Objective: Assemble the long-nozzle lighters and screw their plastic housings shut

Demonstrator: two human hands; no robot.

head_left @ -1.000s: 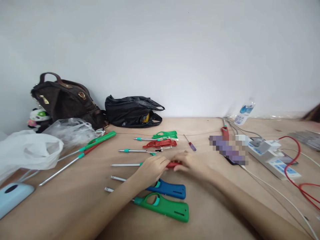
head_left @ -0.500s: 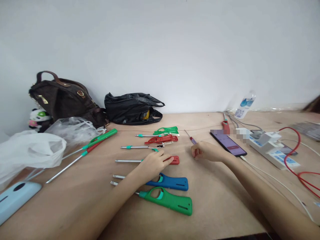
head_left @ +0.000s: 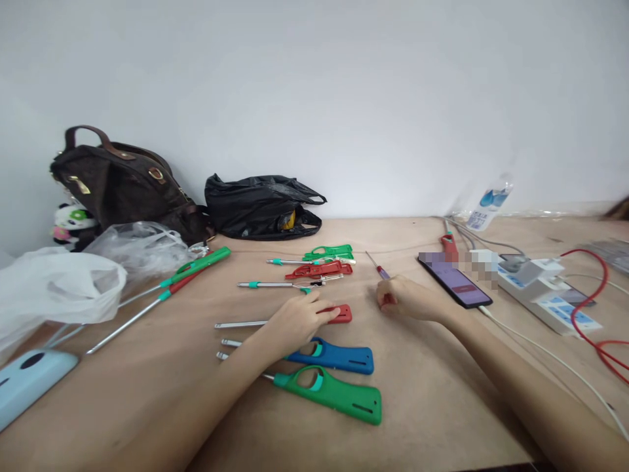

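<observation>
Just below the middle of the frame, we've got the left hand (head_left: pixel 299 321) palm-down over the red lighter (head_left: pixel 341 314), metal tube pointing left, handle end poking out to the right. Fingers lie across it; whether they curl underneath, I can't make out from here.

Right of centre, the right hand (head_left: pixel 405 298) has a narrow grip, fingers curled in around the handle of the screwdriver (head_left: pixel 382 271), its tip aimed up and left, clear of every lighter. So, the step in hand, as I read it: lighter steadied on the surface (head_left: pixel 417 393), tool being taken up. Any next move with that tool calls for a firm left hand and a careful turn of the tip, since the lighter's handle is slim.

Lower centre, the blue lighter (head_left: pixel 339 354) and the green lighter (head_left: pixel 344 393) lie side by side, whole. Above the left hand, look: the red shell (head_left: pixel 322 269) and the green shell (head_left: pixel 334 251), insides showing!
</observation>
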